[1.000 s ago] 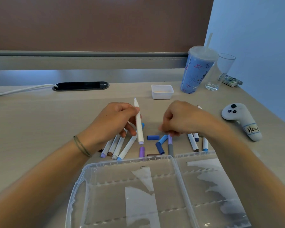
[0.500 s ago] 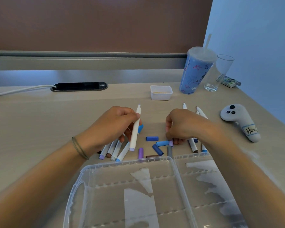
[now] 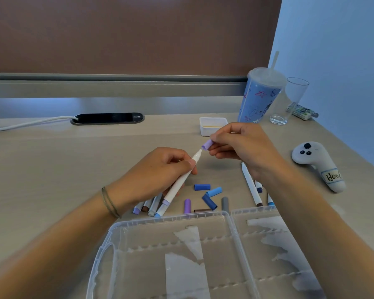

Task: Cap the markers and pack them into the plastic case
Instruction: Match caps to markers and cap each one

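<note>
1. Key relation: the lilac cap [image 3: 208, 144], pinched in the right hand [image 3: 242, 147], sits just up and to the right of the bare tip of the white marker [image 3: 181, 180] held in the left hand [image 3: 158, 171]. Cap mouth and tip face each other, close but apart. The marker's long axis slants from near-left to far-right, lilac tail end nearest the person; the cap lies roughly on that same line.
2. Left hand: fingers curled round the marker barrel, thumb near the tip end. Gripping, not open.
3. Right hand: thumb and fingertips closed on the cap; the remaining fingers are curled under.
4. Judgement: capping is about to happen; it calls for sliding the cap along the marker's axis onto the tip.
5. Beneath the left hand, on the worktop [image 3: 52, 169]: a bundle of uncapped markers [image 3: 149, 207].
6. Between the hands, nearer the person: loose caps [image 3: 205, 197] in blue, purple, brown and grey.
7. Under the right wrist: more markers [image 3: 252, 186].
8. Plastic case [image 3: 171, 219]: open, nearest the person, below both hands; no markers in it.
</note>
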Motion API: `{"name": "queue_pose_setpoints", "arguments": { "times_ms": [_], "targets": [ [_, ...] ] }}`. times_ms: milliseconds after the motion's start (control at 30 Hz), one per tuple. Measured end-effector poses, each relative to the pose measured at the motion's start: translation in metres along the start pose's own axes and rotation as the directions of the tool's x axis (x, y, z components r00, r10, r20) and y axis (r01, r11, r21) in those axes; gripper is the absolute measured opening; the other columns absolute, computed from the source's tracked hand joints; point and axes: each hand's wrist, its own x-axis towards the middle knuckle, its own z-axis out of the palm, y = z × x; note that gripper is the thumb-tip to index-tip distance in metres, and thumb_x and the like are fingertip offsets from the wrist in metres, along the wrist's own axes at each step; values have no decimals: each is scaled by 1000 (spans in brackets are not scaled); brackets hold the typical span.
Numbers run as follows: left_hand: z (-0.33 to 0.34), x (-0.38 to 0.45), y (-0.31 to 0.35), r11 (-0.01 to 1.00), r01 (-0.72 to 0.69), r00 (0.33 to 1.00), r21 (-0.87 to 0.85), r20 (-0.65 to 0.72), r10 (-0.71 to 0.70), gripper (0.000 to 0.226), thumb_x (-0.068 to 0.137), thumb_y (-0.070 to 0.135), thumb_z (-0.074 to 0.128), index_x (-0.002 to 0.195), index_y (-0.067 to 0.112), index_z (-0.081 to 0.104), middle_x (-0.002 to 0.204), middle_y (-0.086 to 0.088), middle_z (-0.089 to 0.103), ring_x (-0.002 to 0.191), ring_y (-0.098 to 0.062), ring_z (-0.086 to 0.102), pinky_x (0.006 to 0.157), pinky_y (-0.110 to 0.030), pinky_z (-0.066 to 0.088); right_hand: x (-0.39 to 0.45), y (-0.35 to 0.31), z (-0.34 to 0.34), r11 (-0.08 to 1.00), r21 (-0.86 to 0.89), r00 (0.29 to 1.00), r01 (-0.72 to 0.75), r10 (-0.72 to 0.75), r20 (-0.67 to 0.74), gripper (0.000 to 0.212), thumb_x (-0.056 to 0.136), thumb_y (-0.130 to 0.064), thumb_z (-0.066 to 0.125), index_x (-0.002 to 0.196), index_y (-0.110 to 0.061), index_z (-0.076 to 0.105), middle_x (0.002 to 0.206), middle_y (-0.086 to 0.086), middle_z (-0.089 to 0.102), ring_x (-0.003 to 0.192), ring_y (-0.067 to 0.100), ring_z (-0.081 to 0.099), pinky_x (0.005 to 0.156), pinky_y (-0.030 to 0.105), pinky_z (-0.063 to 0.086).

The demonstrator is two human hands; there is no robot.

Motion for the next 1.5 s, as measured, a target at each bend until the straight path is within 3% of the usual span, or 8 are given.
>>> {"name": "queue_pose_setpoints", "arguments": {
  "times_ms": [200, 400, 567, 767, 933, 1100, 1300, 1500],
  "targets": [
    [0, 1, -2, 1000, -3, 1000, 21, -16, 3, 27, 100, 31, 54, 87, 27, 77, 85, -12, 72, 63, -22, 67, 70, -41, 59, -1, 0, 4, 999, -24, 998, 32, -31, 47, 12, 95, -8, 67, 88, -1, 74, 85, 10, 79, 76, 21, 74, 76, 30, 64],
    [2, 4, -3, 1000, -9, 997, 8, -72, 10, 22, 99, 30, 58, 90, 22, 77, 70, -4, 71, 54, -11, 63, 51, -16, 48, -3, -2, 5, 993, -85, 996, 82, -79, 31, 8, 92, -5, 70, 85, -2, 72, 81, 12, 79, 74, 25, 75, 74, 33, 64],
    [1, 3, -4, 1000, 1, 996, 9, -84, 0, 22, 100, 27, 58, 93, 15, 75, 74, 0, 76, 61, -20, 69, 54, -20, 54, -5, -2, 13, 976, -153, 988, 154, -150, 40, 9, 90, -4, 73, 84, 2, 70, 78, 10, 78, 73, 27, 76, 69, 32, 64],
    [2, 2, -3, 997, -36, 981, 66, -190, 48, 21, 100, 21, 58, 89, 14, 74, 64, -3, 72, 50, -7, 60, 53, -17, 53, -7, 5, 25, 964, -100, 967, 245, -250, -43, 16, 87, -3, 75, 74, -8, 69, 74, 9, 77, 67, 22, 74, 68, 30, 63],
    [4, 1, -2, 996, -24, 975, 91, -216, 44, 22, 100, 23, 57, 87, 14, 73, 64, -4, 71, 51, -12, 62, 53, -18, 54, -8, 4, 27, 968, -109, 973, 227, -231, -25, 12, 88, -4, 75, 77, -6, 71, 76, 10, 77, 69, 22, 75, 70, 32, 64],
    [-1, 2, -2, 912, -53, 980, 407, -156, 127, 28, 95, 41, 59, 77, 24, 71, 67, 2, 69, 61, -12, 63, 58, -25, 50, -6, -11, -5, 960, -237, 984, 148, -119, 130, 9, 93, -5, 70, 86, -5, 76, 78, 9, 78, 75, 24, 77, 73, 31, 64],
    [-6, 3, -18, 738, 50, 970, 673, -207, 123, 41, 88, 43, 57, 57, 16, 49, 52, -5, 57, 50, -18, 58, 49, -27, 38, 6, -6, -39, 807, -591, 1000, 20, -20, 7, 16, 93, -14, 71, 78, -12, 76, 65, 3, 75, 59, 12, 71, 63, 24, 56],
    [-3, 3, -23, 545, 121, 970, 829, -216, 113, 39, 85, 54, 57, 64, 22, 48, 62, 3, 55, 60, -12, 52, 53, -28, 37, 14, 10, -57, 515, -845, 988, -145, 119, -97, 21, 86, -23, 73, 69, -11, 75, 65, 5, 74, 64, 18, 70, 75, 35, 62]
  ]
}}
